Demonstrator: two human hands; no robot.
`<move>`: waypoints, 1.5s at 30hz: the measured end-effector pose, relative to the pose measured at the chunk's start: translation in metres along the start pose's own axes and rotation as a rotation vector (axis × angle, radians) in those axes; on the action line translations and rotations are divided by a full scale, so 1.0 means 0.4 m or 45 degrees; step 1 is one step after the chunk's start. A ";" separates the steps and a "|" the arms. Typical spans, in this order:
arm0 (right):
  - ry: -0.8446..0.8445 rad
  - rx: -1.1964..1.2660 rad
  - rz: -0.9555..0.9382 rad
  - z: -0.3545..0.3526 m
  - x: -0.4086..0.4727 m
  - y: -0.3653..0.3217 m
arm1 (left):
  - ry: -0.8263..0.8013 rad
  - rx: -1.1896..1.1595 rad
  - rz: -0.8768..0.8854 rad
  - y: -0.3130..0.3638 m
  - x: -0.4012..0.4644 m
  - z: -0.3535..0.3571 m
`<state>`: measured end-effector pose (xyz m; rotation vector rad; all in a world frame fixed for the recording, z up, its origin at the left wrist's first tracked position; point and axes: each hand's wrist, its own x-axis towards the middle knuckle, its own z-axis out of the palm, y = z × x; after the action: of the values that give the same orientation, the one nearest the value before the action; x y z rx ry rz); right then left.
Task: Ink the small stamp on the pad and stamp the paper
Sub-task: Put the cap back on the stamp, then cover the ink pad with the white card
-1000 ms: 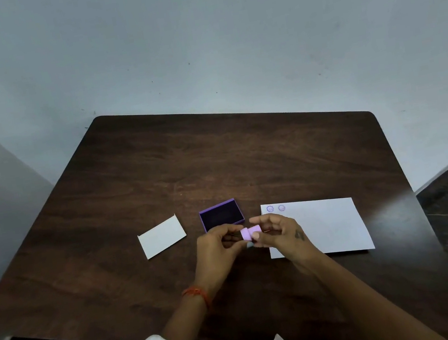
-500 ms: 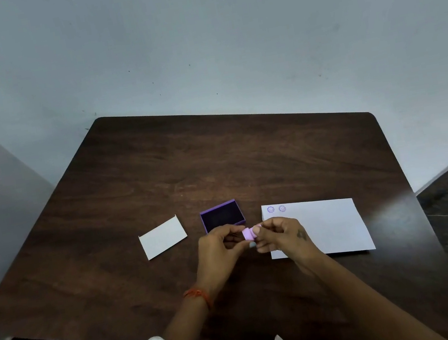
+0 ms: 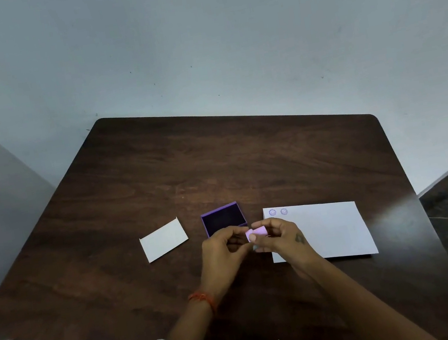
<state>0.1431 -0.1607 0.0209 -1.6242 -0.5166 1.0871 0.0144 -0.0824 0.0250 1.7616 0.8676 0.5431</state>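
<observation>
A small pale purple stamp (image 3: 258, 232) is pinched between the fingertips of my right hand (image 3: 280, 237), just above the table. My left hand (image 3: 222, 254) meets it from the left, fingertips touching the stamp's left end. Right behind the hands lies the open purple ink pad (image 3: 223, 219) with its dark inked surface. To the right lies the white paper (image 3: 327, 229), which carries two round purple stamp marks (image 3: 278, 212) in its top left corner. My right wrist covers part of the paper's left edge.
A small white card (image 3: 164, 239) lies on the dark wooden table (image 3: 159, 180), left of the ink pad. A grey wall rises behind the table. Dark floor shows at the right.
Both hands have stayed together over the same spot. The fingers shifted slightly around the stamp, which turned a little between them.
</observation>
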 end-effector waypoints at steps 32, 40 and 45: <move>0.217 -0.755 -0.477 0.036 0.030 0.020 | 0.049 0.166 -0.213 -0.072 0.010 -0.023; 0.084 -0.793 -0.595 0.142 0.114 -0.069 | 0.442 0.314 -0.001 -0.059 0.028 -0.181; -0.134 -0.939 -0.630 0.234 0.162 -0.076 | 0.492 0.549 -0.117 -0.127 0.015 -0.258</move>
<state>0.1009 -0.0506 0.0217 -1.9008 -1.4297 0.6297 -0.0706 -0.0057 0.0129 2.0217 1.4125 0.6862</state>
